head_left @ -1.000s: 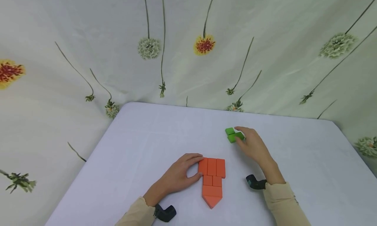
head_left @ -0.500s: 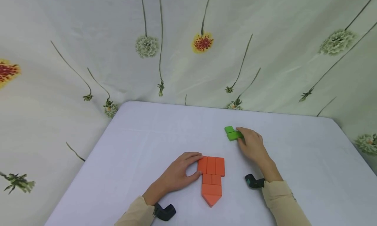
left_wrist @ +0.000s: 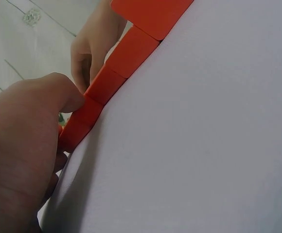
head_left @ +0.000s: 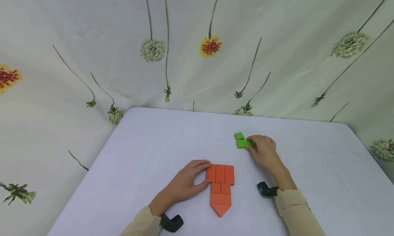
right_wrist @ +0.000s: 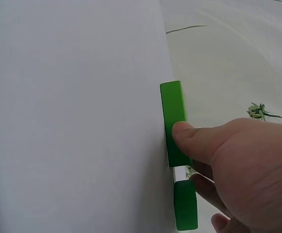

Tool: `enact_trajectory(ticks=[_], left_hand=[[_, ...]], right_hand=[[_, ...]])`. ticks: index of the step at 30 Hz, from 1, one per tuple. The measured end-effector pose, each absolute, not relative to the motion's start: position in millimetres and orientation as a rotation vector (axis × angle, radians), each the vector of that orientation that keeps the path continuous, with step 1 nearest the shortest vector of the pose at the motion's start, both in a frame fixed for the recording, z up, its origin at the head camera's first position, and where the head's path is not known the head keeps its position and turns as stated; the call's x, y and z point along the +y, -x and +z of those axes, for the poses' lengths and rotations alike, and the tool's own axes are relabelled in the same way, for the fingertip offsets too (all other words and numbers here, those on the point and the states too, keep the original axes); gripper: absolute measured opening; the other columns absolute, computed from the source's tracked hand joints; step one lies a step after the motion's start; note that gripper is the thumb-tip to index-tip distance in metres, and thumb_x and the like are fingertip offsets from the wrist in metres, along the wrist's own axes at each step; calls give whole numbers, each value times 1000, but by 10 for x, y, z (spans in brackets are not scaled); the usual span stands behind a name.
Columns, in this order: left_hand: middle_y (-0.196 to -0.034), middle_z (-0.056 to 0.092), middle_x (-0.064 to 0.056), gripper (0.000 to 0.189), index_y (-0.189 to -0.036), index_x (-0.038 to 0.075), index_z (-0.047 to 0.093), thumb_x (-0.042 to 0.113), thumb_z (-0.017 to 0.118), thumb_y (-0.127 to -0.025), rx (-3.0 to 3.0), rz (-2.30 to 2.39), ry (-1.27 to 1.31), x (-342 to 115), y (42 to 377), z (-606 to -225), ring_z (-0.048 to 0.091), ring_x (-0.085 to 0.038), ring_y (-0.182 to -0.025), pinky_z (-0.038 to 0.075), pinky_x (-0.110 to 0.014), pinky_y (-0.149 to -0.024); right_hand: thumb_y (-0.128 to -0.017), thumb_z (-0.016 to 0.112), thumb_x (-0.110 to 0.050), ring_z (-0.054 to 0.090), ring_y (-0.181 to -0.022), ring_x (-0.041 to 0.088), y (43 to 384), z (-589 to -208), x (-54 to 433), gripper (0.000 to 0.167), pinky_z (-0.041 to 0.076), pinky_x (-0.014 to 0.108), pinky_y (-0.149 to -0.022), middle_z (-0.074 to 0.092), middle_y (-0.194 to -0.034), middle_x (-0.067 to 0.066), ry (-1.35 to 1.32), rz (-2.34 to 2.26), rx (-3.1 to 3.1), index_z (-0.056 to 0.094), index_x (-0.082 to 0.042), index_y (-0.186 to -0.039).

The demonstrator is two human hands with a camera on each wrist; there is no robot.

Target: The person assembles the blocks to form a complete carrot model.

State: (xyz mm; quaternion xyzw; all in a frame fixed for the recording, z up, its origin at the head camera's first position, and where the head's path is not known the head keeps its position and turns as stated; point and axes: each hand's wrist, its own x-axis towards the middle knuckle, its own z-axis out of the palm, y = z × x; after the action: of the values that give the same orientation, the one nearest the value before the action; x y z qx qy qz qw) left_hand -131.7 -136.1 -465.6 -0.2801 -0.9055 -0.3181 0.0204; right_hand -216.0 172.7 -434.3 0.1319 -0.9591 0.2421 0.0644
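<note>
My left hand (head_left: 184,184) holds the left orange building block (head_left: 210,173) of a flat row of three, thumb at its near corner and fingers at its far one. In the left wrist view the thumb lies against the orange side. My right hand (head_left: 265,153) pinches a long green building block (head_left: 242,144); the right wrist view shows the thumb on its side. A small green block (head_left: 238,135) lies just behind its left end. Another green block (right_wrist: 185,205) sits under the right fingers, a small gap away from the long one.
Below the three orange blocks lie two small orange squares (head_left: 220,188), a wide orange block (head_left: 220,198) and an orange triangle (head_left: 220,209) pointing towards me. The white table (head_left: 154,140) ends at a flower-printed cloth (head_left: 184,58). A black wrist camera (head_left: 266,189) is on each wrist.
My right hand's fingers have closed on the long green block and turned it from tilted to nearly level with the table's far edge. My left hand stays on the orange block.
</note>
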Motion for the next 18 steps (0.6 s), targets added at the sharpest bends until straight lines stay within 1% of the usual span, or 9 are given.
enact_trajectory(ticks=[9,12,15,18], left_hand=[[-147,57,1,51,-143,14,60,30,73,-96,-2836,-1002,855,-1353,1298,-4625,50,-17,-140,46,-39,-116],[-147,57,1,51,-143,14,60,30,72,-96,-2839,-1002,852,-1352,1293,-4621,50,-17,-140,46,-39,-116],[-147,57,2,51,-144,15,60,31,72,-97,-2845,-1007,844,-1353,1290,-4621,50,-16,-140,46,-38,-116],[-147,57,3,51,-144,15,60,31,72,-97,-2845,-1000,841,-1353,1292,-4626,50,-16,-140,46,-38,-116]], right_hand=[[-94,74,-10,51,-127,48,2150,-4277,1746,35,39,66,-105,66,-130,24,-372,789,-2888,67,2,-127],[-94,74,-9,54,-124,45,2147,-4246,1758,36,44,61,-105,67,-129,25,-381,855,-2869,66,4,-127],[-95,73,-9,59,-117,41,2141,-4220,1759,36,51,56,-100,66,-127,24,-384,925,-2869,65,4,-127],[-95,74,-11,62,-111,37,2129,-4203,1751,36,55,54,-96,67,-124,22,-366,958,-2878,65,2,-127]])
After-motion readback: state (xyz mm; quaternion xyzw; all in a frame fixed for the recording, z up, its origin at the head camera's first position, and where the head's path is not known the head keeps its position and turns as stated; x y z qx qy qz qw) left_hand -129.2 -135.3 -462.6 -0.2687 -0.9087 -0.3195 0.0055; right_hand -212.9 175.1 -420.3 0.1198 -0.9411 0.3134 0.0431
